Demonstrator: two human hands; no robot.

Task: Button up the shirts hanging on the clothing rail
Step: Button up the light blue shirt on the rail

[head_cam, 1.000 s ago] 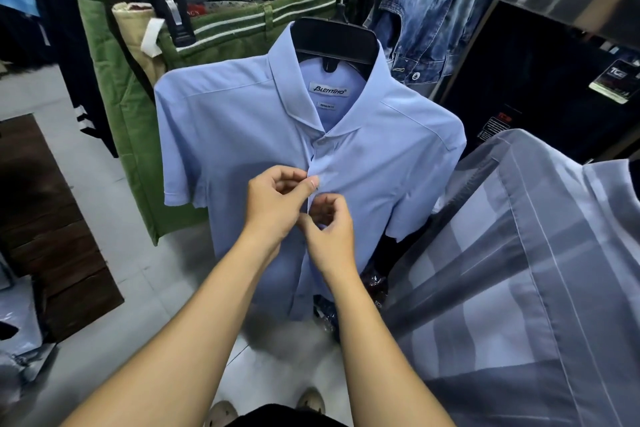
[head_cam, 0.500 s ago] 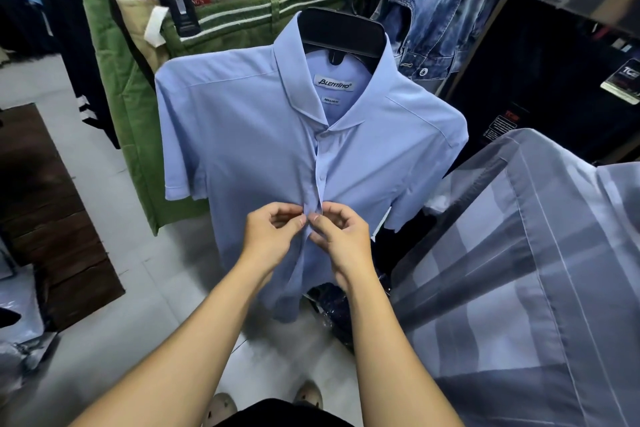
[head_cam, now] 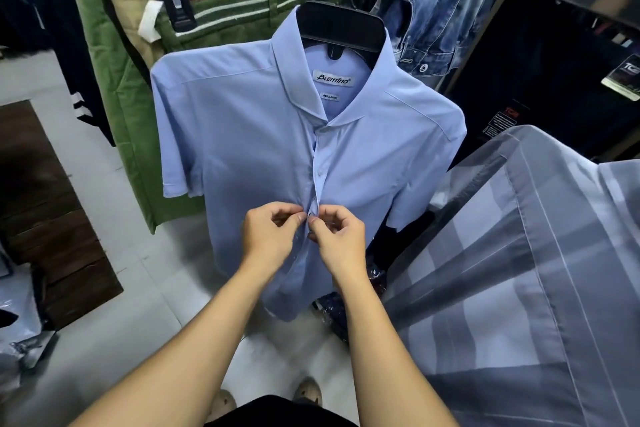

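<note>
Head view: a light blue short-sleeved shirt (head_cam: 249, 149) hung front-on from a black hanger (head_cam: 341, 28) in the middle of the picture, its collar open and a white neck label (head_cam: 333, 79) reading "Blentino" showing inside. Two buttons were closed on the placket, the top button (head_cam: 323, 130) below the collar and the second button (head_cam: 319, 173) lower down. Below them, about halfway down the front, both hands met at the placket. The left hand (head_cam: 268, 239) had its fingers curled and pinched the shirt's edge between thumb and forefinger. The right hand (head_cam: 341, 241), just beside it with fingertips nearly touching the left's, was curled the same way and pinched the opposite edge. The button between the fingertips was hidden, so whether it was through its hole cannot be told. Below the hands the shirt front hung loose.

Behind the shirt on the left hung green trousers (head_cam: 138, 135) with pale stripes at the waistband, clipped on black hangers, and a beige garment (head_cam: 128, 14) beside them. To the upper right was a denim jacket (head_cam: 429, 21). A grey striped shirt (head_cam: 519, 270) filled the lower right, close to the camera. On the pale tiled floor (head_cam: 114, 305) at the left lay a dark wooden panel (head_cam: 45, 218). The toes of two shoes (head_cam: 308, 390) showed at the bottom edge between the forearms.
</note>
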